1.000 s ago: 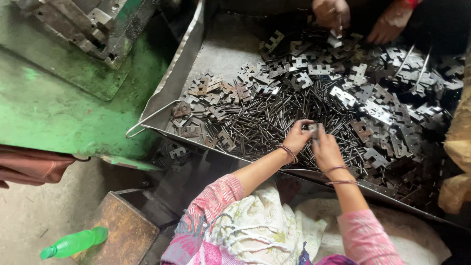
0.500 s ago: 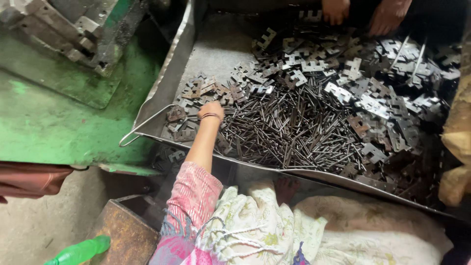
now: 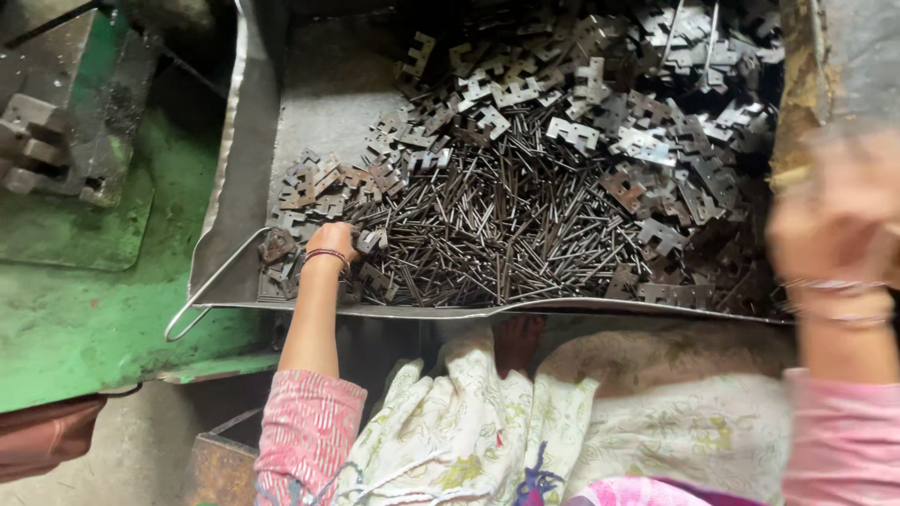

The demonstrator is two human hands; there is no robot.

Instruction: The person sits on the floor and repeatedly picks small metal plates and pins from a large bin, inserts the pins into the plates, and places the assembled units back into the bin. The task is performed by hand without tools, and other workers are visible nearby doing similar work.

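Note:
A big sheet-metal tray [image 3: 246, 169] holds a heap of thin dark metal pins [image 3: 497, 234] in the middle. Stamped notched metal plates [image 3: 581, 94] are piled around it. My left hand [image 3: 333, 242] reaches into the tray's near left corner, fingers curled down onto rusty plates [image 3: 314, 183] there. My right hand [image 3: 834, 225] is raised at the right edge of the view, close to the camera. It is heavily blurred, so its fingers cannot be read. Both wrists carry bangles and both sleeves are pink.
A green machine bed [image 3: 84, 319] with a grey metal block [image 3: 56, 131] lies left of the tray. A wire loop handle [image 3: 187, 319] sticks out of the tray's near left corner. Patterned cloth [image 3: 487, 422] covers my lap, and a rusty box [image 3: 220, 459] stands below left.
Both hands left the pin heap. My left hand went left to the rusty plates and settled there. My right hand came up at the right. Another person's hands at the far edge are out of view.

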